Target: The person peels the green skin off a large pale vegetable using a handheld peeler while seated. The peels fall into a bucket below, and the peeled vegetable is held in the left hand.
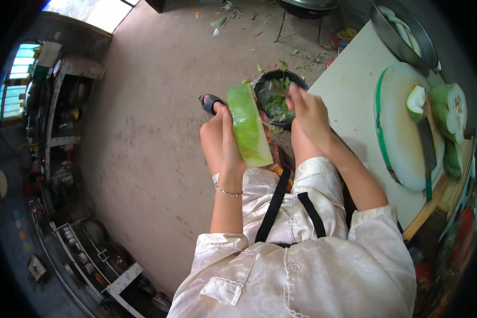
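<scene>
A cut block of winter melon (244,123), with green rind and a pale cut face, rests in my left hand (233,153), its fingers wrapped round both sides. Just right of it, my right hand (313,115) hovers over the edge of a black bucket (301,80). The fingers of that hand are bent and blurred, so whether they hold anything is unclear. Inside the bucket lie leafy green scraps (277,104) on a plastic lining. The bucket stands on the floor between my knees.
To the right, a pale table (353,99) bears a round cutting board (399,151) with a cleaver (426,139) and a small melon piece (416,99). Beside the board sits a larger cut melon (445,109). A metal bowl (382,30) stands behind. Shelves (69,139) line the left.
</scene>
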Tool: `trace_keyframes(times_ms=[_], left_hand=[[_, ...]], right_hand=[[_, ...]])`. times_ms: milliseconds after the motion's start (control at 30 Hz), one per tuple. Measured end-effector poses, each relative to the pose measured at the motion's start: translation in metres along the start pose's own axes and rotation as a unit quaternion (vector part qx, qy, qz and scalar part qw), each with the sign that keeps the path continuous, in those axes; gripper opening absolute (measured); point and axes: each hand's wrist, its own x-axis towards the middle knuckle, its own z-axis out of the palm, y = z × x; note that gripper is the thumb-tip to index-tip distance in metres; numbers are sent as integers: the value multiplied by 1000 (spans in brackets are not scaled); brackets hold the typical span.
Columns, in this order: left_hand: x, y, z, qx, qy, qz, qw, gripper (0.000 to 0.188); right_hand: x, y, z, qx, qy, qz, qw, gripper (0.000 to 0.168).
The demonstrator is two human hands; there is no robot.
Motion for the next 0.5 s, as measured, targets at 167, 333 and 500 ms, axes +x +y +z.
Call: trace_keyframes(times_ms=[167, 333, 500], left_hand=[[-4, 5, 8, -2, -42, -40, 998, 45], [-21, 45, 27, -22, -88, -166, 982, 50], [-27, 51, 29, -20, -66, -171, 983, 47]], right_hand=[[-57, -7, -2, -214, 0, -285, 934, 50], [-70, -7, -8, -222, 23, -330, 917, 52], [-76, -5, -17, -232, 31, -332, 914, 51]])
